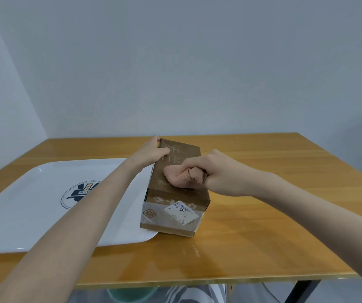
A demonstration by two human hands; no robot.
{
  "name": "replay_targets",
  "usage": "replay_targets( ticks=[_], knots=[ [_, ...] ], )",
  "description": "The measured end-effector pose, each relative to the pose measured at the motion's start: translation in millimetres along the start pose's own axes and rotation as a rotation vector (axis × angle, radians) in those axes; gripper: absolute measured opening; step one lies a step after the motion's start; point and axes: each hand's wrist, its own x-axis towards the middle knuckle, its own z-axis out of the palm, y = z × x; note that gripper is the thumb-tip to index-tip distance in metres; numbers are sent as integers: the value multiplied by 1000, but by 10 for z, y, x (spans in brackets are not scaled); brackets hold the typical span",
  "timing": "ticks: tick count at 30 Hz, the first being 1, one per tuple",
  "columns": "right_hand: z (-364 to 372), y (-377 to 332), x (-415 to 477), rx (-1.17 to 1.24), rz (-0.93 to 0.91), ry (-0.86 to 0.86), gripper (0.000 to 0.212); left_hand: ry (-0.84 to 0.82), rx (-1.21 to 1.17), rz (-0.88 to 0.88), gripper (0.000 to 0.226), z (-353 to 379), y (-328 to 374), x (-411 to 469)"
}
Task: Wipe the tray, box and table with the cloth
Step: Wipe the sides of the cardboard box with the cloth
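Observation:
A brown cardboard box [171, 206] with a white label stands in the middle of the wooden table [263, 215], its left corner over the edge of a white tray [33, 206]. My left hand [151, 150] grips the box's far left top edge. My right hand [215, 171] holds a bunched pink cloth [179, 177] and presses it on the box's top face.
The tray bears a round dark logo and lies at the table's left, reaching the front edge. A pale wall stands behind the table. Under the front edge show a black table leg, a green object and striped fabric.

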Motion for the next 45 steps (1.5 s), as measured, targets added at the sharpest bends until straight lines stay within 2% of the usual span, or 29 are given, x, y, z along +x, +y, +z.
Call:
replay_targets(
  ticks=[2, 5, 9, 12, 16, 17, 20, 25, 28, 30, 32, 33, 35, 37, 42, 45],
  knots=[
    [-76, 19, -10, 23, 6, 43, 50, -13, 5, 3, 58, 4, 2, 0],
    [1, -45, -27, 95, -42, 136, 46, -16, -8, 5, 59, -5, -8, -3],
    [153, -148, -50, 72, -95, 42, 53, -39, -19, -7, 58, -11, 3, -17],
    [-12, -134, -1, 6, -161, -46, 38, -56, 14, -5, 56, -8, 27, -27],
    [-41, -122, 55, 74, -197, 81, 53, -46, 22, 23, 52, -12, 30, -34],
    [15, -132, 45, 91, -216, 88, 51, -41, 33, 26, 48, -11, 34, -43],
    [112, -157, -34, 120, -224, -17, 48, -46, 40, 33, 34, -1, 47, -56],
    [-254, -3, -54, 103, -203, -165, 60, -64, 26, 52, 34, -6, 56, -113],
    [-349, 83, -64, 118, -167, -40, 64, -56, 43, 68, 41, -2, 35, -105],
    [-291, 82, -48, 160, -168, 101, 61, -64, 42, 95, 52, -3, 48, -108],
    [-169, 29, -27, 176, -205, 152, 54, -83, 35, 114, 57, -2, 75, -120],
    [-81, -15, -27, 170, -235, 142, 48, -77, 42, 99, 55, -3, 93, -136],
    [110, -64, -64, 160, -283, 75, 38, -68, 49, 69, 32, -2, 110, -168],
    [204, -62, -107, 205, -269, -3, 40, -78, 48, 60, 17, 9, 92, -151],
    [-122, 31, -129, 219, -181, -174, 53, -71, 34, 66, 31, 19, 74, -125],
    [-320, 156, -91, 253, -160, -99, 58, -78, 22, 84, 30, 14, 71, -146]
  ],
)
